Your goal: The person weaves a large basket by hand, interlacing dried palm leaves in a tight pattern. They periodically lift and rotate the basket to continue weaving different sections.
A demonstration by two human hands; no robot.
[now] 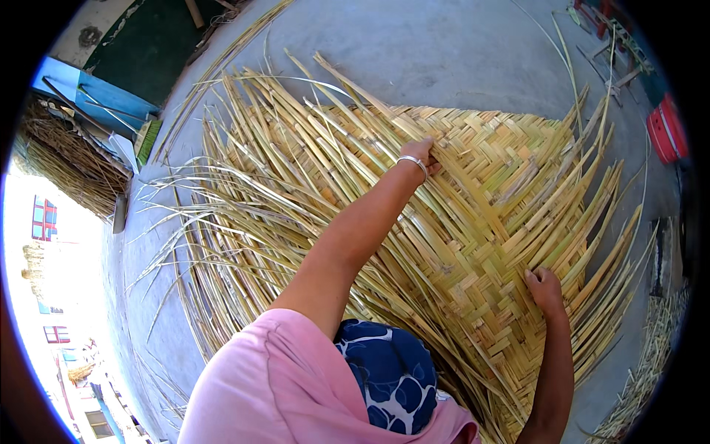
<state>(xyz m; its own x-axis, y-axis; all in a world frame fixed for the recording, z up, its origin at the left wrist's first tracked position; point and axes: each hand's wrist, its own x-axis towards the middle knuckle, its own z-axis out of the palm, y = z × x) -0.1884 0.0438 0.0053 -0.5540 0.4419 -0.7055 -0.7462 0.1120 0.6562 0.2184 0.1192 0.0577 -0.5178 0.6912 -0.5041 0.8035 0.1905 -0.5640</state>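
Note:
A large woven reed mat lies on the floor under me, with a herringbone pattern at its middle and right. Long loose reed strips fan out from it to the left, and more stick out past its right side. My left hand, a pale bracelet at its wrist, reaches to the far part of the mat. Its fingers are closed around reed strips there. Nearer and to the right, my right hand is closed with its thumb on a reed strip at the edge of the woven part.
Grey floor surrounds the mat. A green-bristled broom and a bundle of dry stalks stand at the left by a bright doorway. A red container is at the right, above a heap of reed scraps.

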